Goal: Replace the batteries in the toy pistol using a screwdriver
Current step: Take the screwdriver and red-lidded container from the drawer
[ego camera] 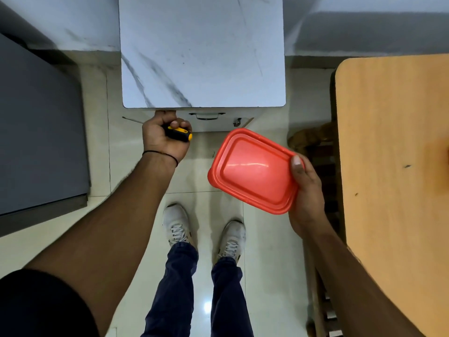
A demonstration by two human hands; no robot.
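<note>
My left hand point(165, 137) grips a screwdriver point(181, 133) with a black and yellow handle; its thin metal shaft sticks out to the left, tip near the front edge of the white marble-patterned table point(201, 57). My right hand point(306, 190) holds a red plastic box with its lid on point(252, 171) by its right side, thumb on top, tilted in the air above the floor. No toy pistol or batteries are in view; what is in the box is hidden.
A drawer with a handle point(206, 116) sits under the table's front edge. A wooden table point(393, 166) stands to the right, with a wooden chair point(315, 147) beside it. A dark grey surface point(41, 132) is on the left. My shoes stand on pale floor tiles point(136, 215).
</note>
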